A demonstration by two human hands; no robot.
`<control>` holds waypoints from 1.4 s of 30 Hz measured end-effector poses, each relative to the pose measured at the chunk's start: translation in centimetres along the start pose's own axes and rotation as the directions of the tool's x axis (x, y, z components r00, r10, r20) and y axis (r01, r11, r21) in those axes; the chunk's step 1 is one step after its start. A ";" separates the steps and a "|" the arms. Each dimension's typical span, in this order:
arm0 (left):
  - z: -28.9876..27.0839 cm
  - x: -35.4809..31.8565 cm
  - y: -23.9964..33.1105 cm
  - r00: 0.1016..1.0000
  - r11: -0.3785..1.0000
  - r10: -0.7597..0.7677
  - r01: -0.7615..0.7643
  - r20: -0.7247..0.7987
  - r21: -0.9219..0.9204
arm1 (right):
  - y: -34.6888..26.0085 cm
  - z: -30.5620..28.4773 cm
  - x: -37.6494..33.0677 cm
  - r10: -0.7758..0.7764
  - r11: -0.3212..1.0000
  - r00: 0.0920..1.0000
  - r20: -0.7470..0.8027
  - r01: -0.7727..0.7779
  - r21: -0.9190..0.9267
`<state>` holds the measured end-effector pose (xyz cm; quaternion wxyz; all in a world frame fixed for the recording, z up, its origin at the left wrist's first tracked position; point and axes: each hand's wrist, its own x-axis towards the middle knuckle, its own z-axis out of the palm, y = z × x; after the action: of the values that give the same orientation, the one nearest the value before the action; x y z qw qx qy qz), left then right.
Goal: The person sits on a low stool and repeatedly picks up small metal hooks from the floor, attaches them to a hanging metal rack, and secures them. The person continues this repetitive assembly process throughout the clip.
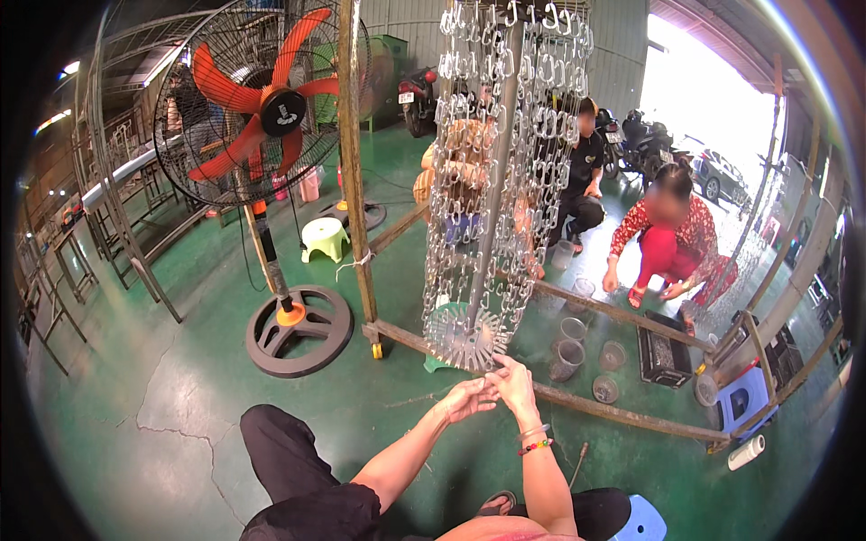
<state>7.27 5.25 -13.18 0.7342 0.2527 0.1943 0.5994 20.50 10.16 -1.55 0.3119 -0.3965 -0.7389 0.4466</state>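
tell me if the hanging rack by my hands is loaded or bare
Loaded: many silver carabiner-shaped links hang in columns around its central pole, down toward the slotted metal disc near the right hand.

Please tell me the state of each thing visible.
Silver metal links: hanging in strands
Right bare hand: fingers bent
Left bare hand: fingers partly curled
Black orange-bladed fan: upright, spinning unclear
Lime plastic stool: upright, unoccupied
Black rectangular plastic crate: open, contents visible
White cylindrical object: lying sideways
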 end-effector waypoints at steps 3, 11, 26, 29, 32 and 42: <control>-0.5 0.0 0.2 0.998 0.997 -0.066 0.066 0.022 -0.030 | 1.3 0.6 0.4 -0.235 0.964 0.971 0.040 0.238 -0.120; 2.4 -1.0 2.1 0.987 0.995 0.070 -0.058 -0.142 0.084 | 0.3 1.8 0.7 -0.344 0.892 0.939 -0.034 0.315 -0.323; 2.2 -0.3 0.1 0.928 0.943 0.314 -0.280 -0.199 0.181 | -0.7 2.5 -0.6 -0.215 0.863 0.968 -0.131 0.125 -0.489; 2.0 0.1 0.3 0.930 0.961 0.273 -0.252 -0.246 0.115 | 0.7 2.0 -0.4 -0.225 0.899 0.967 -0.119 0.159 -0.407; 1.6 0.4 0.7 0.937 0.969 0.248 -0.233 -0.245 0.086 | 1.3 1.0 0.5 -0.114 0.970 0.992 -0.060 0.098 -0.221; -0.2 0.8 2.2 1.000 0.999 0.006 -0.006 -0.005 -0.046 | -0.1 0.6 2.0 -0.040 0.994 0.999 0.035 0.043 -0.100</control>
<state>5.55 6.39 -11.97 0.7376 0.2348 0.1816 0.6066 19.01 11.65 -1.50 0.2886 -0.3890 -0.7736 0.4086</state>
